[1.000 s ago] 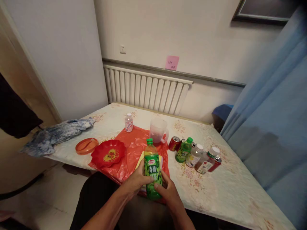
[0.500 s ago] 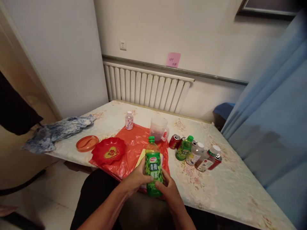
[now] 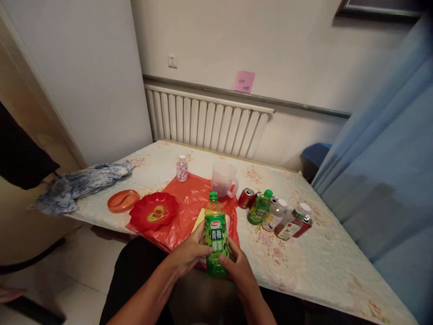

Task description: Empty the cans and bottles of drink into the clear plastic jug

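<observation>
A green-capped tea bottle [image 3: 217, 239] is held upright at the table's front edge, its label facing me. My left hand [image 3: 192, 248] grips its left side, thumb across the label. Around the right side, my right hand [image 3: 238, 264] is closed, with its thumb near the label's lower part. Behind the bottle lie yellow paper [image 3: 199, 220] and a red plastic sheet [image 3: 189, 198]. A clear plastic jug [image 3: 223, 179] stands at the sheet's back edge. The fingers behind the bottle are partly hidden.
Left are a red scalloped plate [image 3: 154, 211], an orange lid [image 3: 123, 201] and a blue-white cloth [image 3: 88, 183]. A small bottle [image 3: 181, 169] stands farther back. To the right, a red can [image 3: 246, 198], another green bottle [image 3: 260, 207] and several drinks stand on the floral tablecloth [image 3: 324, 262].
My left thumb has shifted slightly left and up on the label. Both hands still hold the bottle, and the view has tilted very slightly.
</observation>
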Available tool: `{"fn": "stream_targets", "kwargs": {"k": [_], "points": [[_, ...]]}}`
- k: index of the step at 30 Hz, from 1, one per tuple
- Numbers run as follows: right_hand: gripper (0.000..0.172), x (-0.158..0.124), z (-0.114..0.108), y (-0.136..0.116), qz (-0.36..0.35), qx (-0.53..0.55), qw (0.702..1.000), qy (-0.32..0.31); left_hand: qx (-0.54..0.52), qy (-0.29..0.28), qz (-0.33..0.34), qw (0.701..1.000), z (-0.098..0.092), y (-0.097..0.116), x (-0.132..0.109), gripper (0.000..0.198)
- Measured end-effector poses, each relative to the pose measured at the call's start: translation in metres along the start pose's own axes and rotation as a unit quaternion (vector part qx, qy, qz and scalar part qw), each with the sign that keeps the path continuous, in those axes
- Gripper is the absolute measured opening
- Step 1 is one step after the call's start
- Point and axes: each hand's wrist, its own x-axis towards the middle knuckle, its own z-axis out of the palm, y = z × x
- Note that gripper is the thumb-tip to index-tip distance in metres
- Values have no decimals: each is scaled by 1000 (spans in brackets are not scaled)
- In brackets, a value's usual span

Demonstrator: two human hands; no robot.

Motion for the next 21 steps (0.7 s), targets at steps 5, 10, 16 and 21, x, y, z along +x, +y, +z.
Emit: {"fn": "stream_targets", "kwargs": {"k": [5,10,16,21], "points": [[78,-1,1,-2,3,-3,1000,-8,3,8,2,1000,-1,-2,-1,79],[78,-3,2,-3,4,-13,1000,-12,27,40,-8,999,3,-2,-1,74],[76,-4,2,-1,0,-29,998,-49,83,100,11,991,2,-11,2,67],[72,5,-10,-13,-13,-86,995,-58,118,103,5,988,6,-11,0,65]]}}
